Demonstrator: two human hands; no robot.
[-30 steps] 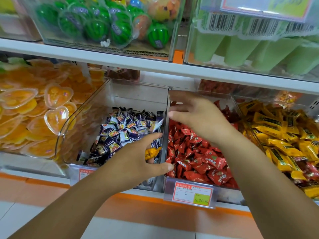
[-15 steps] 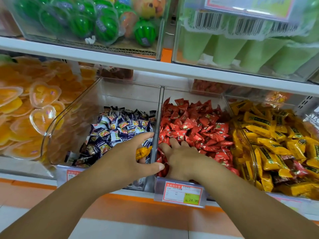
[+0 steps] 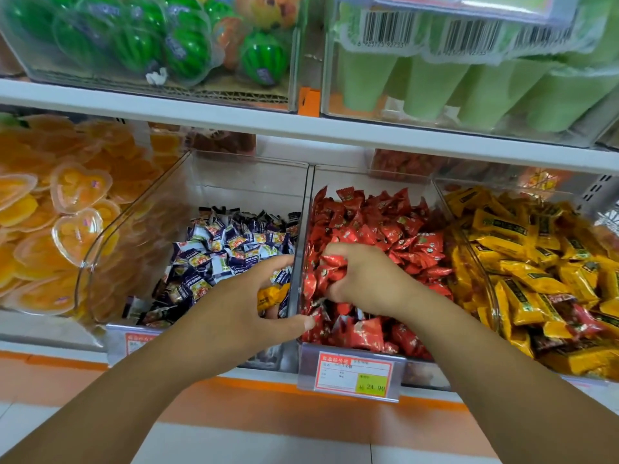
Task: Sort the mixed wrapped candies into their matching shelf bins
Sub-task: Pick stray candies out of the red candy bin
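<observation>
Three clear bins sit side by side on the lower shelf. The left bin holds purple-and-white wrapped candies, the middle bin red wrapped candies, the right bin yellow wrapped candies with a few red ones mixed in near its front. My left hand is at the front of the purple bin, fingers curled round a yellow candy. My right hand is in the red bin, fingers curled on a bunch of red candies.
Heart-shaped orange jelly cups fill the bin at far left. The upper shelf carries watermelon-shaped sweets and green tubes. A price tag hangs on the red bin's front. Tiled floor lies below.
My right hand came down from the divider's top into the front of the red bin and its fingers curled into red candies. My left hand stayed at the purple bin's front.
</observation>
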